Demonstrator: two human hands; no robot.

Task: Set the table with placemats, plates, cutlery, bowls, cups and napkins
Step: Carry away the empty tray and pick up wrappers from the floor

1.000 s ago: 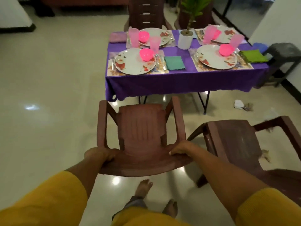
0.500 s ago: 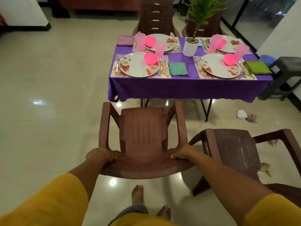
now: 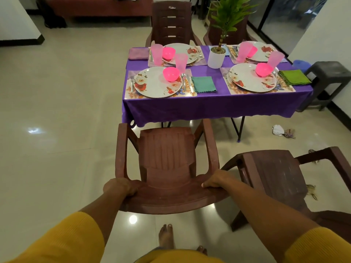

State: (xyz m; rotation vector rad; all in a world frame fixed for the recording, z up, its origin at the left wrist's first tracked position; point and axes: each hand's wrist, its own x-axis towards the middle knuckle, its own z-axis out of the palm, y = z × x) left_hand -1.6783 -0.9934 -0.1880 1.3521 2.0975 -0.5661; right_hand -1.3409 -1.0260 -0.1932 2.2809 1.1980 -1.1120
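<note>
A brown plastic armchair (image 3: 167,168) faces the table just in front of me. My left hand (image 3: 120,186) grips the left end of its top rail, and my right hand (image 3: 215,179) grips the right end. Ahead stands a table under a purple cloth (image 3: 209,107), laid with several settings: floral placemats, flowered plates (image 3: 152,84), pink bowls (image 3: 171,74), pink cups (image 3: 181,62), cutlery and folded napkins, one teal (image 3: 203,84), one green (image 3: 293,77).
A second brown armchair (image 3: 277,177) stands close on the right. Another chair (image 3: 171,21) is at the table's far side. A white-potted plant (image 3: 216,56) sits mid-table. A dark stool (image 3: 330,73) is by the right wall. Scraps (image 3: 283,130) lie on the tiled floor.
The chair and I have moved closer to the table; its front legs are now near the cloth's hem. Both hands keep their grip on the top rail.
</note>
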